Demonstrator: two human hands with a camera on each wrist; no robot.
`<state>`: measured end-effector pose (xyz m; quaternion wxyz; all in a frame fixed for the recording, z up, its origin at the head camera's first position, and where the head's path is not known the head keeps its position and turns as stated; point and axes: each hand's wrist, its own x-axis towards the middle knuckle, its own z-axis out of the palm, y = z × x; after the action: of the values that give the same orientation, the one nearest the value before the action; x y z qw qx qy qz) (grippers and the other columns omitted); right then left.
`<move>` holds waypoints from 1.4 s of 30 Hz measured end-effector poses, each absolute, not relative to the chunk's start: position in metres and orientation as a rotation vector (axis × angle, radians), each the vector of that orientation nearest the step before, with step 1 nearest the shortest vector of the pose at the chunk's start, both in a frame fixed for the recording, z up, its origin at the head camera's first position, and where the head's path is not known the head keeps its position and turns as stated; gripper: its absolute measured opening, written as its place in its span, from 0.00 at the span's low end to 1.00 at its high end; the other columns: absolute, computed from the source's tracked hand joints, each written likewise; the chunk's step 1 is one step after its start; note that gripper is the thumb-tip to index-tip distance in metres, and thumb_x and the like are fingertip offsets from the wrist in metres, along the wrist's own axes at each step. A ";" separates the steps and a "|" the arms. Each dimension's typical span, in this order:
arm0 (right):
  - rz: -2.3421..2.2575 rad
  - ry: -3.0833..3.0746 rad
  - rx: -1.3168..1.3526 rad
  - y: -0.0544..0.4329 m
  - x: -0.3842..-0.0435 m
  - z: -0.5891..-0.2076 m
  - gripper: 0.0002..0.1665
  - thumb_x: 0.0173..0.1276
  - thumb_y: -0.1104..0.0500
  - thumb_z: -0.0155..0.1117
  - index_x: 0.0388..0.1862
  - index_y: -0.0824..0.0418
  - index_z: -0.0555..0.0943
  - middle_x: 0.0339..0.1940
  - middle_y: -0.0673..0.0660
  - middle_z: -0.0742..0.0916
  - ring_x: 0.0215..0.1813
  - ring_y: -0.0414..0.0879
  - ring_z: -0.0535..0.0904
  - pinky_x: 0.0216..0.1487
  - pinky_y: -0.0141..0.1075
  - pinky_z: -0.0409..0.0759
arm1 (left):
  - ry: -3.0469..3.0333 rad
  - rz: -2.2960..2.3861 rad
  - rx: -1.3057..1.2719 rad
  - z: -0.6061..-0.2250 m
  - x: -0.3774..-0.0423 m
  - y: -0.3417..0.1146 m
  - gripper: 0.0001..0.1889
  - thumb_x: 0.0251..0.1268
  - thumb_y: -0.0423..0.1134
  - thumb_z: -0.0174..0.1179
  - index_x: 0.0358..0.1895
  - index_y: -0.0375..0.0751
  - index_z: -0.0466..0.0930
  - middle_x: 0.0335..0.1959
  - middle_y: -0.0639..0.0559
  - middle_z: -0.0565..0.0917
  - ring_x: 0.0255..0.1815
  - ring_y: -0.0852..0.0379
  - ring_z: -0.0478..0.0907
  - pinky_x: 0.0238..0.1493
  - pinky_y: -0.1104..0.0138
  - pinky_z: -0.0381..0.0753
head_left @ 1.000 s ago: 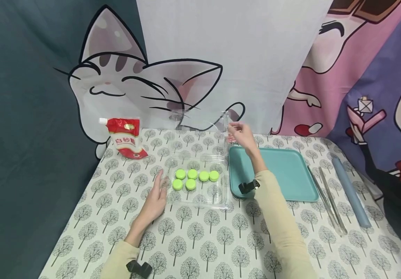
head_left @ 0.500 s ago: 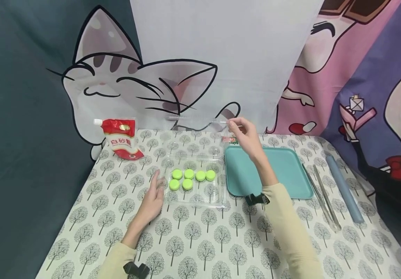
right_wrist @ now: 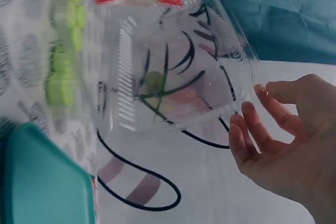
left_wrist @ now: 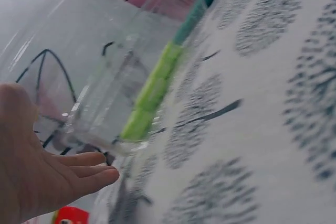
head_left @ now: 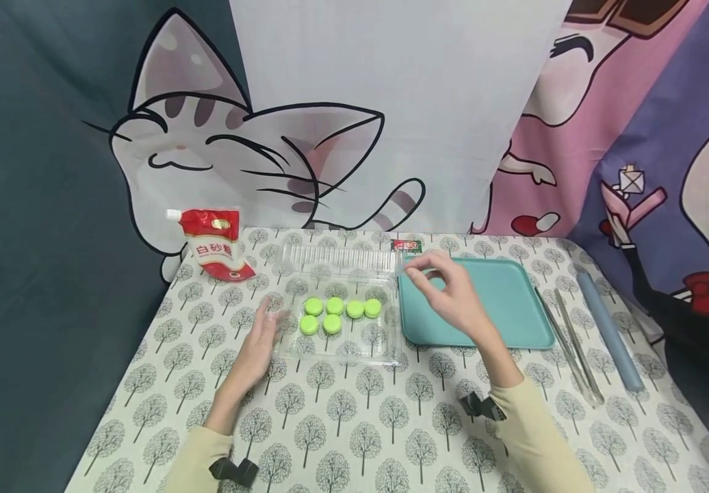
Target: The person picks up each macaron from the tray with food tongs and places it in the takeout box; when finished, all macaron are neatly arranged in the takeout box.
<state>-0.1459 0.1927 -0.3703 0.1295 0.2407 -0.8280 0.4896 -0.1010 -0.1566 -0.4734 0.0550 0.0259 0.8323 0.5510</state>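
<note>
A clear plastic clamshell box [head_left: 354, 359] lies on the cloth with several bright green macarons [head_left: 332, 324] in its base. Its hinged lid [right_wrist: 173, 77] is tilted up at the back, and its ribbed side shows in the head view. At the lid's right corner, the thumb and fingertips of my right hand [head_left: 453, 294] pinch the edge. The right wrist view shows those fingertips at the lid's rim. My left hand [head_left: 252, 356] is beside the box's left side, fingers extended. In the left wrist view its fingertips point toward the box edge near the green macarons [left_wrist: 149, 95].
A teal tray [head_left: 502, 301] sits right of the box, partly behind the right hand. Farther right are metal tongs [head_left: 579, 352] and a grey-blue rod [head_left: 610, 332]. A red-and-white spouted pouch [head_left: 215, 246] is at the back left. A small red-green packet [head_left: 406, 246] lies behind the tray.
My right hand has come down and toward me, and the lid has swung forward and lower over the base. The left hand has shifted slightly left, away from the box.
</note>
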 end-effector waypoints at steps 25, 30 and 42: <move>1.185 -2.788 0.925 0.198 -0.087 -0.438 0.06 0.66 0.60 0.71 0.41 0.54 0.90 0.51 0.54 0.85 0.44 0.46 0.82 0.37 0.38 0.86 | 2.627 1.469 -0.102 -0.466 -0.074 -0.160 0.34 0.84 0.55 0.35 0.82 0.39 0.46 0.57 0.38 0.83 0.57 0.40 0.81 0.72 0.37 0.67; 1.252 -2.767 0.770 0.192 -0.082 -0.446 0.01 0.66 0.59 0.72 0.35 0.53 0.88 0.52 0.56 0.84 0.40 0.38 0.81 0.35 0.35 0.85 | 2.595 1.592 -0.127 -0.474 -0.070 -0.158 0.28 0.83 0.45 0.43 0.79 0.38 0.56 0.60 0.40 0.83 0.57 0.46 0.82 0.68 0.54 0.77; 1.746 -2.796 0.151 0.176 -0.073 -0.453 0.17 0.64 0.69 0.68 0.47 0.68 0.72 0.37 0.59 0.80 0.35 0.46 0.80 0.39 0.32 0.87 | 2.411 1.872 -0.250 -0.477 -0.069 -0.152 0.12 0.79 0.37 0.50 0.56 0.33 0.70 0.32 0.43 0.80 0.29 0.58 0.79 0.32 0.70 0.85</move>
<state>-0.0726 0.1762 -0.4526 -0.0789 0.0457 -0.8447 0.5274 -0.0687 -0.1516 -0.4769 0.0392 -0.0816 0.7866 0.6108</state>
